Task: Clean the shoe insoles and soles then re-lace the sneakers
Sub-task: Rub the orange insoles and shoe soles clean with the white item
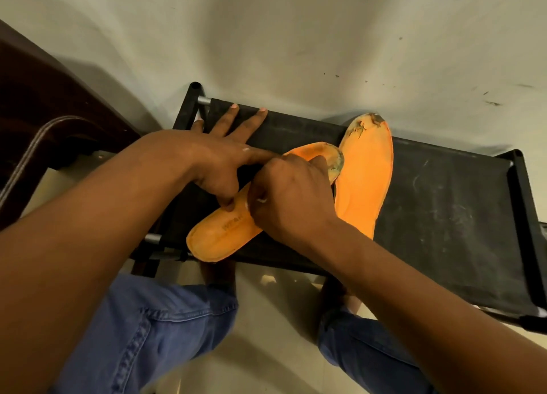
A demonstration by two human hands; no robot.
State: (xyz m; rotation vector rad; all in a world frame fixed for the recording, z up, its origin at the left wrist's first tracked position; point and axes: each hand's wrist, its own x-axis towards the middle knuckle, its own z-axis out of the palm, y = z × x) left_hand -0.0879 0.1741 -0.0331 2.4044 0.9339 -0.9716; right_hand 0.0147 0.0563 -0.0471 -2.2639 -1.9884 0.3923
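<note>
Two orange insoles lie crossed on a black fabric rack (pixel 444 204). The near insole (pixel 225 233) points its heel towards me, and its dirty toe end (pixel 334 159) rests over the far insole (pixel 370 174), whose toe is worn and stained. My left hand (pixel 219 153) holds the near insole down, thumb on its edge, while its other fingers spread flat on the rack. My right hand (pixel 290 192) is curled over the middle of the near insole, with something small and white showing under the thumb; what it holds is hidden. No sneakers are in view.
The rack has a black frame with grey metal bars (pixel 204 100) at its left end and stands against a pale wall (pixel 296 38). A dark wooden piece of furniture (pixel 44 103) is at the left. My knees in blue jeans (pixel 148 328) are below, over a light floor.
</note>
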